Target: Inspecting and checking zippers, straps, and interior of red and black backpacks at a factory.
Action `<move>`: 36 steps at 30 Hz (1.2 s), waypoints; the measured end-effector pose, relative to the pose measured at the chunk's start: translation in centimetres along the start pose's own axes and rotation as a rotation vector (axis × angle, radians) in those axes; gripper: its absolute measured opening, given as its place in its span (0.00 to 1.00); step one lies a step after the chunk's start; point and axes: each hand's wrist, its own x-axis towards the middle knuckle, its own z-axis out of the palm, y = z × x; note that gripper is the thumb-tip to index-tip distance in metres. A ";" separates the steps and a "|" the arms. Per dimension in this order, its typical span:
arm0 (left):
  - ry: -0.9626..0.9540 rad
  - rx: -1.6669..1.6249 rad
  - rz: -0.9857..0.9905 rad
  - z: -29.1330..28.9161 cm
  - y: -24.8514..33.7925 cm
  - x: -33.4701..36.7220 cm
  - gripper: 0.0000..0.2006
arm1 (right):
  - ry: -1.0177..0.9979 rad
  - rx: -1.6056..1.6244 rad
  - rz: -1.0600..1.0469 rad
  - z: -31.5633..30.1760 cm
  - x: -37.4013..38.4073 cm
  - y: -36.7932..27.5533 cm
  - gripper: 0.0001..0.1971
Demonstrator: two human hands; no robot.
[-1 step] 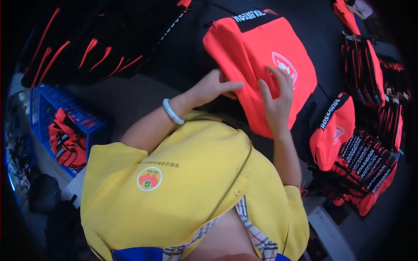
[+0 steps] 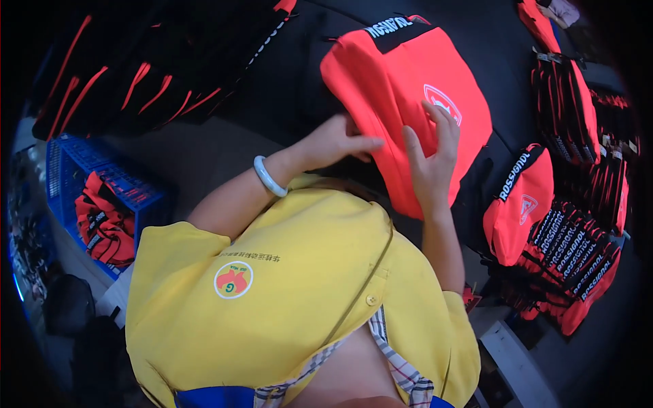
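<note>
A bright red-orange fabric bag [image 2: 401,81] lies in front of me on a dark surface. Along its far edge runs a black band [image 2: 401,35] with white lettering, and a white shield emblem marks its front. My left hand [image 2: 337,144] grips the bag's left edge, thumb over the fabric and the other fingers partly hidden at the edge. Over the near part of the bag, my right hand [image 2: 435,153] has its fingers and thumb spread, resting on or just above the cloth. Part of the emblem is covered by its fingertips.
At my right, another red bag [image 2: 520,211] lies beside a row of stacked red-and-black bags [image 2: 575,255]; more piles stand beyond. Dark bags with red strips [image 2: 143,75] fill the far left. A blue crate [image 2: 64,177] at the left holds red-and-black pieces [image 2: 105,221].
The bag has shifted slightly, and its cloth folds a little differently near the emblem. Both hands stay in almost the same place.
</note>
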 end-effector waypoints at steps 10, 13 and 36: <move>-0.377 -0.277 -0.203 1.0 0.0 -1.8 0.25 | 0.112 -0.162 0.041 -2.2 -5.6 0.8 0.14; -0.277 -0.272 -0.212 -0.3 2.7 -2.5 0.22 | 0.158 -0.078 0.034 -2.7 -7.1 0.5 0.13; -0.172 0.309 0.061 5.6 1.2 -0.4 0.22 | -0.029 -0.020 -0.030 -4.7 -5.2 0.1 0.12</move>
